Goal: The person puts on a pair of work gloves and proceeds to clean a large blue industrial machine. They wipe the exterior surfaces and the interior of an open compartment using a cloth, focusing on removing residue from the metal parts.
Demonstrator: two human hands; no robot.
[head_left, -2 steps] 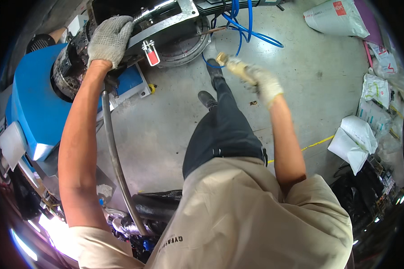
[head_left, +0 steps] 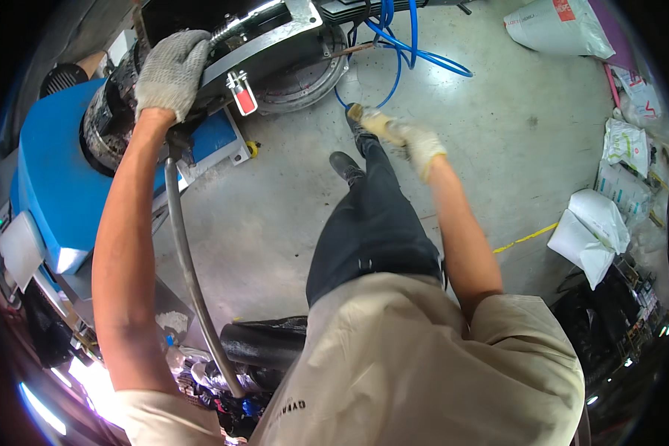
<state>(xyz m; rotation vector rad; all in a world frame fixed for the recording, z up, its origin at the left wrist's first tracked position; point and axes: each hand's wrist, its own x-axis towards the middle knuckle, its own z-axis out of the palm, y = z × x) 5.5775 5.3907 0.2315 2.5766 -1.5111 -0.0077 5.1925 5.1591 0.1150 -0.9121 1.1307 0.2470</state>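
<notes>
My left hand [head_left: 172,73], in a grey knitted glove, is closed over the edge of a dark, grimy machine part [head_left: 111,126]. Its fingertips bend out of sight. Beside it runs a metal bracket [head_left: 264,44], from which a red-and-silver clasp-like fitting [head_left: 242,94] hangs. My right hand [head_left: 421,146], in a pale, soiled glove, is out over the floor and smeared by motion. From its closed fingers sticks a short yellowish piece [head_left: 375,121] with a brown tip; its kind is too blurred to tell.
The machine's blue housing [head_left: 56,163] stands at the left, with a grey hose [head_left: 189,275] running down beside it. Blue tubing [head_left: 431,58] loops at the top. White sacks [head_left: 591,230] lie along the right. A yellow line [head_left: 526,238] marks the floor.
My right hand has swung a little left and toward the machine with the yellowish piece. My left hand keeps its place on the machine, while the view has shifted slightly.
</notes>
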